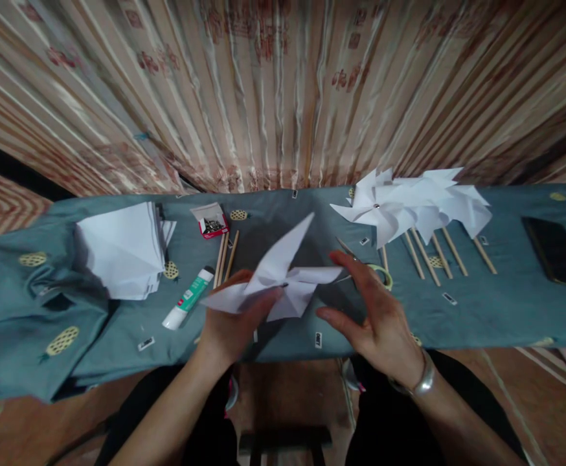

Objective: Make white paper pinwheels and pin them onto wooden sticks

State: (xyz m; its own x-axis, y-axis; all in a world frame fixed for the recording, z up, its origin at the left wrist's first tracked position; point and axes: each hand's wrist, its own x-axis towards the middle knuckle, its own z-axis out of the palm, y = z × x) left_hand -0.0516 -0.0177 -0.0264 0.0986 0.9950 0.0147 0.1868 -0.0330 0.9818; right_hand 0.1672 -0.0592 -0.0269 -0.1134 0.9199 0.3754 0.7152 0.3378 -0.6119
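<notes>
A white paper pinwheel (283, 278) is held above the table by my left hand (232, 323), with the thumb near the dark pin at its centre and the fingers hidden behind the paper. My right hand (375, 317) is just to its right, thumb and fingers apart; the index fingertip is close to one blade, and I cannot tell whether it touches. Behind that hand lie scissors (384, 277) with a pale green handle, partly covered. No stick shows on the held pinwheel.
Finished pinwheels on sticks (423, 200) overlap at the back right, beside a dark phone (559, 249). On the left are a stack of white paper (122, 249), a glue stick (188, 299), a small red box of metal pins (210, 221) and wooden sticks (221, 255). A curtain (283, 97) hangs behind.
</notes>
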